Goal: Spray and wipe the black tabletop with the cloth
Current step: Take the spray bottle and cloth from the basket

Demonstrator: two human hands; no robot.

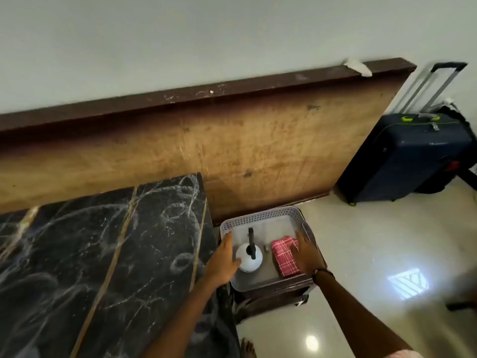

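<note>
The black marble-patterned tabletop (90,254) with gold lines fills the lower left. To its right, a white perforated basket (260,215) sits on a small dark stand. Inside it stand a white spray bottle (249,259) with a black nozzle and a folded red checked cloth (284,257). My left hand (223,259) is in the basket with fingers apart, its thumb touching the bottle's left side. My right hand (307,254) lies spread on the cloth's right edge, fingers apart, not closed on it.
A wide wooden board (232,140) leans against the white wall behind the table. A dark blue suitcase (405,156) with a raised handle stands at the right on the glossy tiled floor (374,241). A bare foot (247,348) shows below the stand.
</note>
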